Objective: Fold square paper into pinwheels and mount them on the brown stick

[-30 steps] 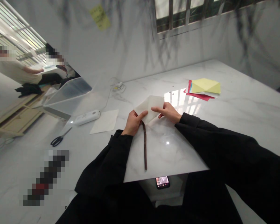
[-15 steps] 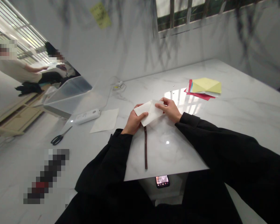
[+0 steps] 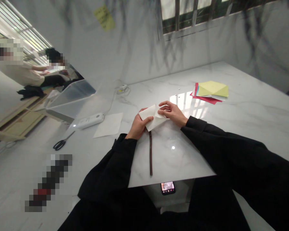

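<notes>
A folded sheet of white paper (image 3: 147,113) is held a little above the table. My left hand (image 3: 137,126) is closed round its left part, thumb pressed on the front face and the other fingers behind. At the right part of the paper, my right hand (image 3: 171,113) has its fingers curved and apart, with the lower fingertips at the paper's face. A thin dark brown stick (image 3: 150,155) lies on the table below the paper, its upper end hidden behind it.
Scissors (image 3: 60,144), a flat white sheet (image 3: 109,125) and a white power strip (image 3: 91,120) lie left. Coloured paper (image 3: 213,89) is stacked at right. A clear plastic box (image 3: 69,96) stands back left. A phone (image 3: 168,187) is below the table edge. Two people sit far left.
My right hand has loosened from the paper's right edge and shifted slightly left, its fingers spreading over the front. My left hand keeps its hold.
</notes>
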{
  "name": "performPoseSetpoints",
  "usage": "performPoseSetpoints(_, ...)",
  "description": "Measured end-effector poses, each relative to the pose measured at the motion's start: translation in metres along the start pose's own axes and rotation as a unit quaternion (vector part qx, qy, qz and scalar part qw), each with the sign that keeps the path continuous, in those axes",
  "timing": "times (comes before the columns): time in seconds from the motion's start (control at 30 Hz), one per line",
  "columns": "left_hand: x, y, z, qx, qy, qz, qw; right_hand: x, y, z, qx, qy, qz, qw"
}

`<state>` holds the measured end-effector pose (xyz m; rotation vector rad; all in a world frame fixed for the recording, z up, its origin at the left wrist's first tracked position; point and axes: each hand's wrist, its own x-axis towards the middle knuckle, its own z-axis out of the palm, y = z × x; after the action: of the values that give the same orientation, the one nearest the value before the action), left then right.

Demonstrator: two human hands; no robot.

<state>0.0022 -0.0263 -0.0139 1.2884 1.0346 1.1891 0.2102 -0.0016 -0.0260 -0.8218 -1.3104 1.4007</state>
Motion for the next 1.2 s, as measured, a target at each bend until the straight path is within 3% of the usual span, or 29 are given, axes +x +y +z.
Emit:
performPoseSetpoints(0.23,-0.0032,0.0029,0.0020,-0.009,-0.027,-0.008,1.000,-0.0015,0.0029,-0.0010,-0.006,-0.103,0.040,0.994)
performPoseSetpoints(0.63,-0.0051,0.0076,0.0058,-0.028,-0.013,-0.040,0.999,-0.0004,0.0032,-0.0015,-0.011,-0.029,0.035,0.999)
performPoseSetpoints(0.93,-0.0041,0.0024,0.0036,-0.024,-0.012,-0.032,0.999,-0.0020,0.0023,-0.0021,-0.037,-0.085,0.034,0.995)
performPoseSetpoints(1.2,-0.0019,-0.0007,0.0015,-0.015,-0.017,-0.022,0.999,-0.0002,0.0061,-0.0041,-0.136,-0.060,-0.006,0.989)
